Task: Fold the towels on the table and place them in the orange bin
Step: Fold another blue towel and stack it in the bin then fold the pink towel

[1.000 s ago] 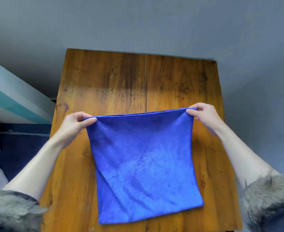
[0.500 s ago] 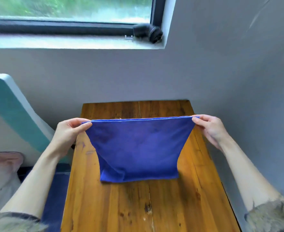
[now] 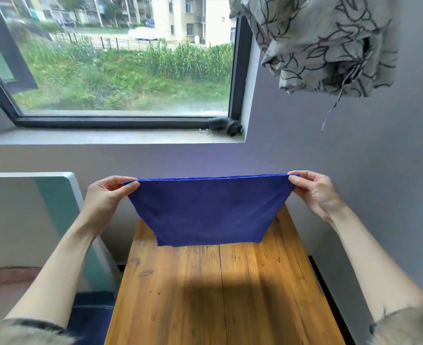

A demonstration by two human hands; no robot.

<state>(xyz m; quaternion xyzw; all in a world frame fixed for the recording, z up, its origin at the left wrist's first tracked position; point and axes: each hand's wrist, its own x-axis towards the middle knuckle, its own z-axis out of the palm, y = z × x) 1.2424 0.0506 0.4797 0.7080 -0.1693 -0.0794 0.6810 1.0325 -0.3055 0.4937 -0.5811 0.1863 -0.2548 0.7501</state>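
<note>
A blue towel (image 3: 209,210) hangs stretched in the air above the far end of the wooden table (image 3: 220,295). My left hand (image 3: 105,197) pinches its top left corner between thumb and fingers. My right hand (image 3: 313,191) pinches the top right corner the same way. The towel's top edge is taut and level; its lower edge hangs just over the tabletop. No orange bin is in view.
A grey wall stands behind and to the right of the table. A window with a sill (image 3: 110,138) is above, a patterned curtain (image 3: 325,43) bunched at top right. A white and teal board (image 3: 56,210) leans at the left.
Both hands have raised the towel off the table and away from me, and the view has tilted up from the tabletop to the window.
</note>
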